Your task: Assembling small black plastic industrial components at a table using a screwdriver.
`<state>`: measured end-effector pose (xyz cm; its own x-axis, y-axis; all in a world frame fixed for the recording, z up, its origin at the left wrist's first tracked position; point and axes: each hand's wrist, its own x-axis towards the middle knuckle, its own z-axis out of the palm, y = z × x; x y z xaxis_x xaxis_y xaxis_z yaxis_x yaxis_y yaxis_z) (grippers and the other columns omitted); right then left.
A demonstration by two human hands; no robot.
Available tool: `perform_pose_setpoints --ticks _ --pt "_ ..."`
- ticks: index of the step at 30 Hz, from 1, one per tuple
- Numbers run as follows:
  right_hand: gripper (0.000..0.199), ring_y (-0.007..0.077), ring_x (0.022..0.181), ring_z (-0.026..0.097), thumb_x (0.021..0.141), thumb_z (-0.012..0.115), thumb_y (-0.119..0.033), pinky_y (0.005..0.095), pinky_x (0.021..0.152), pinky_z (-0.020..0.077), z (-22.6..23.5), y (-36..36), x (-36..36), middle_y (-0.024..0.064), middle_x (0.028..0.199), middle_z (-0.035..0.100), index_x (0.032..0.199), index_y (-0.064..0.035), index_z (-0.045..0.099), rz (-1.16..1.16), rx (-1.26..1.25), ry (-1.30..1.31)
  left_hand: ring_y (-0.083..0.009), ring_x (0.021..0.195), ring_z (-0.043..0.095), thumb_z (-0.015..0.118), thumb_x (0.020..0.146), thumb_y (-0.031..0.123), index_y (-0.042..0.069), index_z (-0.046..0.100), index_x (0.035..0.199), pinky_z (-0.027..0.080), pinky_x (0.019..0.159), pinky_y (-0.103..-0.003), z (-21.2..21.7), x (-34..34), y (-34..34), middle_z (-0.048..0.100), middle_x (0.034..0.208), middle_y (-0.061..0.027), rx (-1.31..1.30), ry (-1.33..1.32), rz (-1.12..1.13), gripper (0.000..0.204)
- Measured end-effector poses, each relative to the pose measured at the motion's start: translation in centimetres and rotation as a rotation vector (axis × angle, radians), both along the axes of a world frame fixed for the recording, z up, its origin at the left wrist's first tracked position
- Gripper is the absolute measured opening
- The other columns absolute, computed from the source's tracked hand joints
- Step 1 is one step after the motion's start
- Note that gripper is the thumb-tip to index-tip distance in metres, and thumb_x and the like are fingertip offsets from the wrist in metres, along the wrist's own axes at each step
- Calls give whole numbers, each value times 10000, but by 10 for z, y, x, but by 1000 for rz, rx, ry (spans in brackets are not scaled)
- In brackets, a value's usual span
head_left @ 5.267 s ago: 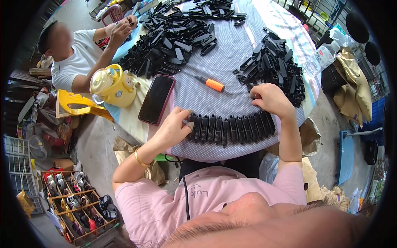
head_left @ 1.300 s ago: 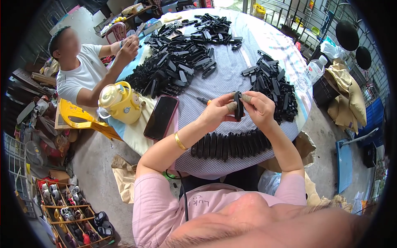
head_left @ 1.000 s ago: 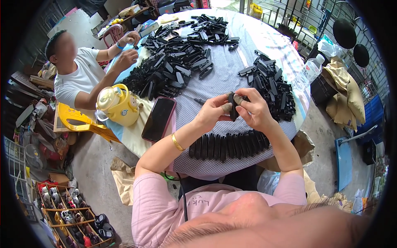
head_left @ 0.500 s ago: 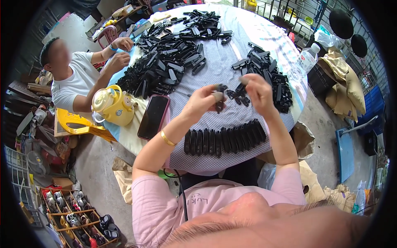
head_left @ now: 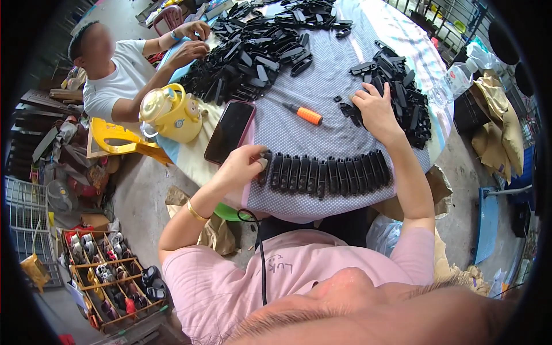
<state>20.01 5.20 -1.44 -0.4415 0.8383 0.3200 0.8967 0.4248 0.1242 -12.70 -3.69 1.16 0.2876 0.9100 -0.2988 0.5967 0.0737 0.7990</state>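
Observation:
My left hand (head_left: 244, 165) is closed on a narrow black plastic piece (head_left: 265, 168) at the left end of a row. Beside it, several similar black pieces (head_left: 322, 177) stand side by side along the near part of the table. Farther right, my right hand (head_left: 376, 114) reaches over a few small black parts (head_left: 349, 114), fingertips among them, fingers apart. Just beyond that hand lies a heap of long black plastic pieces (head_left: 407, 103). An orange-handled screwdriver (head_left: 309, 115) rests on the cloth between my hands, its tip pointing to the far left.
A phone (head_left: 230, 132) and a yellow jug (head_left: 172, 115) stand on the left of the round table. A larger heap of black pieces (head_left: 253, 57) spreads at the far left, where a co-worker (head_left: 123, 75) handles parts. A clear bottle (head_left: 458, 77) is at the right edge.
My left hand has brought its black piece down to the row's left end, uncovering the screwdriver. My right hand has lowered onto the small parts. The view has shifted.

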Motion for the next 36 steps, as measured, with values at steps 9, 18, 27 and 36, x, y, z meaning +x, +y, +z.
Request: perform_pose_setpoints --ticks 9,18,27,36 --pt "225 232 984 555 731 621 -52 443 1023 273 9 -2 -6 48 943 623 955 -79 625 151 144 444 -222 618 593 597 786 65 15 541 1141 477 610 -315 9 9 -6 593 717 -138 256 213 -116 362" --pt "369 101 900 597 781 654 22 237 815 484 17 -16 -20 56 982 625 1135 17 552 350 -608 1405 -273 825 614 634 826 190 -23 515 1140 496 751 -333 12 73 54 615 896 -161 554 -131 -199 397" --pt "181 204 725 560 794 646 -156 293 642 468 10 -16 -7 61 813 564 944 -55 652 159 -56 548 -189 862 617 476 926 104 -26 425 1260 523 777 -313 -2 95 83 581 974 -101 -260 -781 -141 362" --pt "117 187 688 578 752 685 -132 297 606 478 8 -22 -14 49 737 582 828 -43 673 176 -46 450 -246 898 615 467 934 139 -16 408 1288 512 809 -373 -13 87 90 575 963 -97 -564 -1146 -175 391"
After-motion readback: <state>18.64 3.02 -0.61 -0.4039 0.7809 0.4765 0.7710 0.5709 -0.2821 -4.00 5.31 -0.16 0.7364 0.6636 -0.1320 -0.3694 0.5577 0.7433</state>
